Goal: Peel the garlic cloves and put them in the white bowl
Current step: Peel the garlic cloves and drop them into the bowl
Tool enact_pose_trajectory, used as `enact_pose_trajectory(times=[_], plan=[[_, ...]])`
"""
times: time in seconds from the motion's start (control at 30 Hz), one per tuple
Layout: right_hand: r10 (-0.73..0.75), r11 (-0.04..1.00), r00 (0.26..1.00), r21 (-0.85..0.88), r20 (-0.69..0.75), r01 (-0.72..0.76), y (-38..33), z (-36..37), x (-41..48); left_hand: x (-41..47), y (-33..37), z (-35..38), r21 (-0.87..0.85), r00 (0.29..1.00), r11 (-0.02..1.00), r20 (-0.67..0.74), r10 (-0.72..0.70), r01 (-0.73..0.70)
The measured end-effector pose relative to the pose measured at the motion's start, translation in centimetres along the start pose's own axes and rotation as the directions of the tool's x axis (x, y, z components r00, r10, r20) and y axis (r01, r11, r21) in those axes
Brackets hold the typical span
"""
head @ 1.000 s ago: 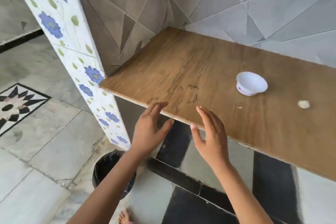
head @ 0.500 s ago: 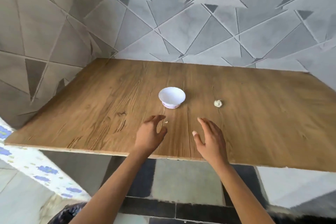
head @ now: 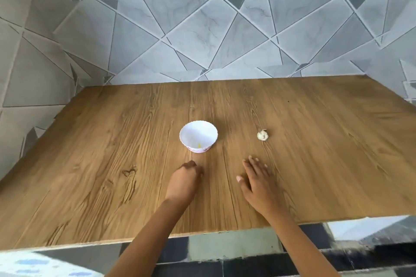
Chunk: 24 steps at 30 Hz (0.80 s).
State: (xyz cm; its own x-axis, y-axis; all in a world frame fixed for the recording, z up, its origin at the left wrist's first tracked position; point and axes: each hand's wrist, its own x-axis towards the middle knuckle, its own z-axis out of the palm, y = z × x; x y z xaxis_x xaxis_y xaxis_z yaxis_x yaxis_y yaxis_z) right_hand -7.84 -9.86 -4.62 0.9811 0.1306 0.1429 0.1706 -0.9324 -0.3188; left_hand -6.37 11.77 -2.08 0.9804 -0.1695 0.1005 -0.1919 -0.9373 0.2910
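The left hand is down at the brown wood-grain counter with its fingers curled under, and I cannot tell whether they pinch anything. The right hand is beside it but apart, its fingers straight and holding nothing. Just beyond the left hand stands the small white scalloped bowl. To the bowl's right, beyond the right hand's fingertips and untouched, lies the small whitish papery garlic piece, with a grey wall of triangular tiles behind.
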Motion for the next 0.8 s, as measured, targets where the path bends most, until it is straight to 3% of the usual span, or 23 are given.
enact_pose_trajectory(times=[0.17, 0.23, 0.3, 0.4, 0.5, 0.63, 0.8], plan=[[-0.005, 1.000, 1.000, -0.014, 0.015, 0.005, 0.3, 0.5, 0.0, 0.2, 0.5, -0.3, 0.096, 1.000, 0.995, 0.008, 0.009, -0.010], [-0.007, 1.000, 0.999, -0.007, 0.031, 0.007, 0.3, 0.3, 0.0, 0.3, 0.8, -1.2, -0.072, 0.999, 0.997, -0.027, -0.039, 0.037], [-0.003, 1.000, 0.999, -0.007, 0.034, 0.003, 0.2, 0.1, 0.1, 0.9, 1.3, -2.9, -0.312, 0.981, 0.949, -0.160, -0.109, 0.054], [0.006, 1.000, 0.999, -0.023, 0.050, -0.005, 0.0, -0.2, 0.0, 4.1, 1.6, -5.3, -0.407, 0.931, 0.913, -0.332, -0.151, 0.003], [0.005, 1.000, 0.998, -0.013, 0.057, -0.005, 0.0, -0.2, -0.1, 8.5, 1.1, -5.6, -0.324, 0.971, 0.940, -0.169, -0.170, 0.109], [0.008, 1.000, 0.999, -0.005, 0.039, -0.008, 0.3, 0.2, 0.0, 11.8, 1.1, -4.6, -0.014, 0.980, 0.986, 0.118, -0.162, 0.164], [0.012, 1.000, 0.999, -0.028, 0.048, -0.011, 0.2, 0.1, 0.0, 12.8, 1.1, -3.9, 0.182, 0.959, 0.974, 0.221, -0.176, 0.137]])
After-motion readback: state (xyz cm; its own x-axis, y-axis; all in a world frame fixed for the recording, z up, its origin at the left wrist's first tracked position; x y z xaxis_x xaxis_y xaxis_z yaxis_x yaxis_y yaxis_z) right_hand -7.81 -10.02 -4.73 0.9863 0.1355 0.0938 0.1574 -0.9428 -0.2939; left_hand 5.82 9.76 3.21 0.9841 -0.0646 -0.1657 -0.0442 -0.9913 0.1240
